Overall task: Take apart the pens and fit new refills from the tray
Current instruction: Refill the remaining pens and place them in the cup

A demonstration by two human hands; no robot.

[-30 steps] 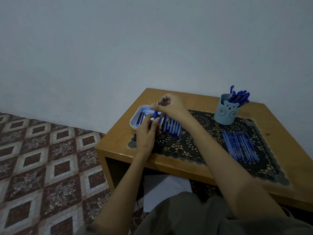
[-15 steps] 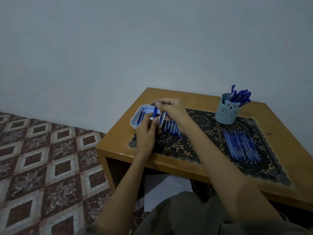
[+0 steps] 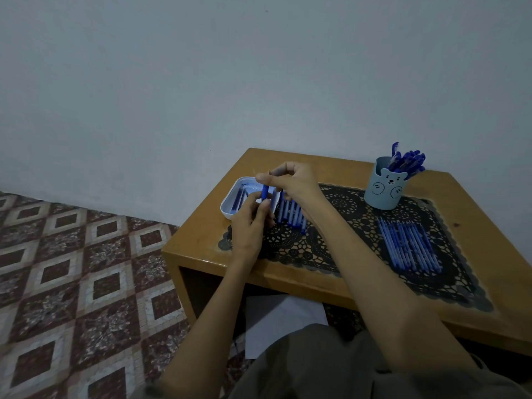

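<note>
From my feed the blue pen stands nearly upright between the two hands, above the near right edge of the tray at the table's far left corner. It is a slim dark-blue stick; only a short middle stretch shows, since both ends are buried in fingers, so I cannot tell whether it is whole or already partly taken apart. My view of the left hand shows it curled around the lower end from below, and the right hand pinches the top end between thumb and bent fingers, both clamped on the same pen. The tray is white with rounded corners and holds a few dark blue refills lying lengthwise; the hands cover its right side. Just right of the tray, a row of blue pen pieces lies on the black lace mat, partly hidden behind the right wrist. Farther right on the mat lies a second row of thin blue sticks, too small for me to tell pens from refills. A pale blue cup with a bear face stands at the mat's far edge, stuffed with blue pens. The wooden table stands against a plain wall, a white sheet lies beneath it, and patterned floor tiles lie to the left.
</note>
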